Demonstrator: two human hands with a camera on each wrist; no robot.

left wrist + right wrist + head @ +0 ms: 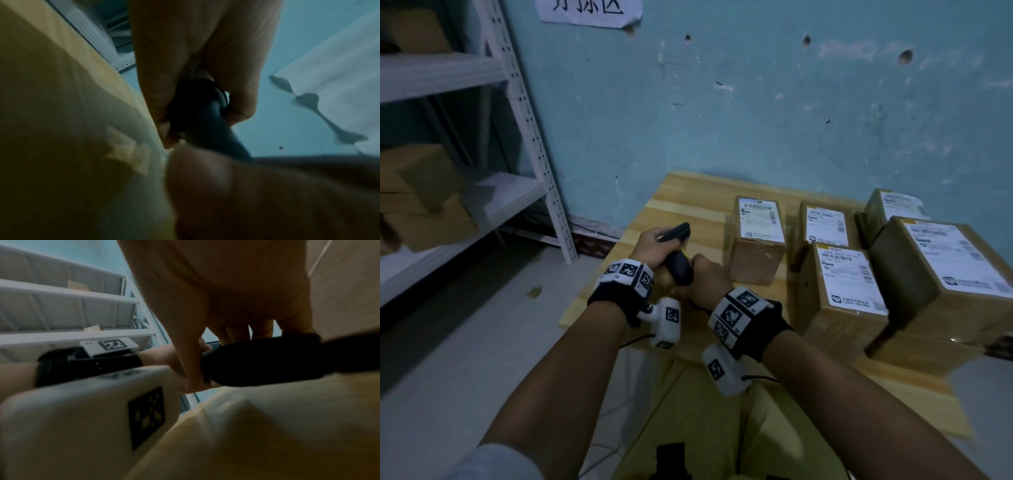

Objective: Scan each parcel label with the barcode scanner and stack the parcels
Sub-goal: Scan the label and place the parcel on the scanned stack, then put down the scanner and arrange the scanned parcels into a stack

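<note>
A black barcode scanner [678, 255] is held above the left part of the wooden table [688, 195]. My left hand [662, 237] grips its head end, the fingers curled round the scanner [197, 105]. My right hand [697, 264] holds the handle, with the thumb in front of the scanner [257, 360] and the fingers behind it. Several brown parcels with white labels face up sit to the right: one nearest the hands [758, 236], two in the middle [825, 222] [842, 287], a small one at the back [897, 205] and a large one [945, 274] at the far right.
A white metal shelf rack [530, 130] with cardboard boxes [421, 192] stands to the left, across a strip of floor. The blue wall [756, 102] runs behind the table and carries a paper sign [589, 10]. The table's left edge is just beyond my left wrist.
</note>
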